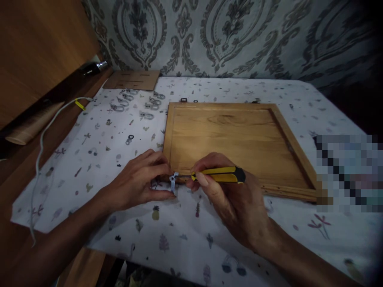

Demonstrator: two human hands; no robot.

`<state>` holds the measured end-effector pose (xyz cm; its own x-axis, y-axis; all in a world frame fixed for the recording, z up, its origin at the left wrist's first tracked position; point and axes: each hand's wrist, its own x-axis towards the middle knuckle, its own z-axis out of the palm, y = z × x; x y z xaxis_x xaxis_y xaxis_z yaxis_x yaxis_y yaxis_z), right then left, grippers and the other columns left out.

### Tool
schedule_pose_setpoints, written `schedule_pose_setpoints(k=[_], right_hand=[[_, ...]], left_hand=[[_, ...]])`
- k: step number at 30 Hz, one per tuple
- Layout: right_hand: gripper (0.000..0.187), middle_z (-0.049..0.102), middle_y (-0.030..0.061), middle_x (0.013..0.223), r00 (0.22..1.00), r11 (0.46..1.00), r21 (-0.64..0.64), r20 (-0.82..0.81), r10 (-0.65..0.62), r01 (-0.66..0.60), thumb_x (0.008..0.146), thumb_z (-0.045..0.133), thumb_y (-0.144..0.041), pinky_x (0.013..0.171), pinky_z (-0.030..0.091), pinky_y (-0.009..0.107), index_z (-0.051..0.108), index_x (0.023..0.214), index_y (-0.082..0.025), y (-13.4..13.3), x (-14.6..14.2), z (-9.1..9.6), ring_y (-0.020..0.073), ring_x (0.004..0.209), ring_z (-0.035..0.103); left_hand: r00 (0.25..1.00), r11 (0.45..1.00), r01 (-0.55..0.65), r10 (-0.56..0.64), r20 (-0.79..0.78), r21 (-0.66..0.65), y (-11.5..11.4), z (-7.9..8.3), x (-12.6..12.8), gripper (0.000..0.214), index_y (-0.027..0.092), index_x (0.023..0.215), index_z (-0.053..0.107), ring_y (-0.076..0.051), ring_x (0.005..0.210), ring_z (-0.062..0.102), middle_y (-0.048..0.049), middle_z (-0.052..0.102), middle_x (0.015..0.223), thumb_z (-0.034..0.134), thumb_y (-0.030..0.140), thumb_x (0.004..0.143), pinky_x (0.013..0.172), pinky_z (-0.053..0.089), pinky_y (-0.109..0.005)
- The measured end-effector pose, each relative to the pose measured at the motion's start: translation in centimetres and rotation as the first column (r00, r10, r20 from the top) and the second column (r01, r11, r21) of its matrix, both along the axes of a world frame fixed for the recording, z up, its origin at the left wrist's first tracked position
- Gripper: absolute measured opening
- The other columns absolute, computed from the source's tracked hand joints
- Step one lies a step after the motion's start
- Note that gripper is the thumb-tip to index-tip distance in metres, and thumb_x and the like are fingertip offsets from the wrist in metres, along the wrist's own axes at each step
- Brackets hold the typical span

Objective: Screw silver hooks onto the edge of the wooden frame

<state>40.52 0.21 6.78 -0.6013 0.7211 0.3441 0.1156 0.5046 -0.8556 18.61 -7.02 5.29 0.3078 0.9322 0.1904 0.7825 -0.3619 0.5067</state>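
Can read no text, label, brand, number or sign anywhere. Can make out no lettering on the yellow-and-black screwdriver (227, 174). Cannot tell whether any is on the yellow tag (80, 104) by the white cord (38, 155), too small to judge. Can see no wording on the cardboard (131, 79), only printed pictures on the tabletop cloth (191, 255). Cannot read anything within the pixelated patch (347, 171) at right.
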Motion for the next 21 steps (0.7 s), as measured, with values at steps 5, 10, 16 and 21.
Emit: schedule_pose_setpoints(k=[5, 10, 16, 21], right_hand=[[0.019, 0.060, -0.0017, 0.075, 1.000, 1.000, 0.026, 0.003, 0.003, -0.003, 0.101, 0.055, -0.033, 0.051, 0.056, 0.023, 0.057, 0.088, -0.021, 0.0, -0.1, 0.3, 0.0119, 0.060, 0.067], [0.020, 0.063, -0.0013, 0.074, 1.000, 0.994, 0.106, 0.016, -0.015, 0.013, 0.102, 0.054, -0.034, 0.054, 0.055, 0.025, 0.058, 0.088, -0.021, 0.2, 0.0, 0.0, 0.0125, 0.060, 0.067], [0.025, 0.063, -0.0014, 0.067, 1.000, 0.987, 0.159, 0.002, -0.017, 0.016, 0.102, 0.055, -0.037, 0.050, 0.050, 0.023, 0.058, 0.083, -0.021, 0.4, -0.2, -0.1, 0.0119, 0.054, 0.064], [0.023, 0.063, -0.0027, 0.067, 1.000, 0.971, 0.239, -0.016, -0.008, 0.012, 0.103, 0.053, -0.034, 0.050, 0.052, 0.021, 0.058, 0.085, -0.022, 0.5, -0.4, -0.2, 0.0108, 0.053, 0.065]], left_hand=[[1.000, 1.000, 0.001, -0.001, 0.001, 0.000, 0.1, 0.0, 0.0, 0.030, 0.022, 0.105, 0.068, -0.021, 0.095, 0.056, -0.0046, 0.062, 0.104, 0.075, 0.046, 0.089, 0.078, 0.048, -0.033], [0.999, 0.996, 0.008, -0.003, 0.049, -0.094, 0.1, 0.6, -0.4, 0.034, 0.022, 0.110, 0.068, -0.022, 0.101, 0.059, -0.0058, 0.065, 0.107, 0.075, 0.047, 0.089, 0.084, 0.050, -0.034], [0.976, 0.975, -0.182, 0.195, 0.094, -0.127, 0.0, 1.5, -2.8, 0.014, 0.021, 0.101, 0.068, -0.016, 0.083, 0.066, -0.0027, 0.072, 0.098, 0.062, 0.032, 0.097, 0.073, 0.051, -0.026], [0.789, 0.789, -0.611, 0.614, -0.032, 0.064, 0.0, 1.5, -9.6, 0.015, 0.021, 0.091, 0.071, -0.018, 0.081, 0.067, -0.0023, 0.075, 0.089, 0.057, 0.025, 0.092, 0.072, 0.050, -0.028]])
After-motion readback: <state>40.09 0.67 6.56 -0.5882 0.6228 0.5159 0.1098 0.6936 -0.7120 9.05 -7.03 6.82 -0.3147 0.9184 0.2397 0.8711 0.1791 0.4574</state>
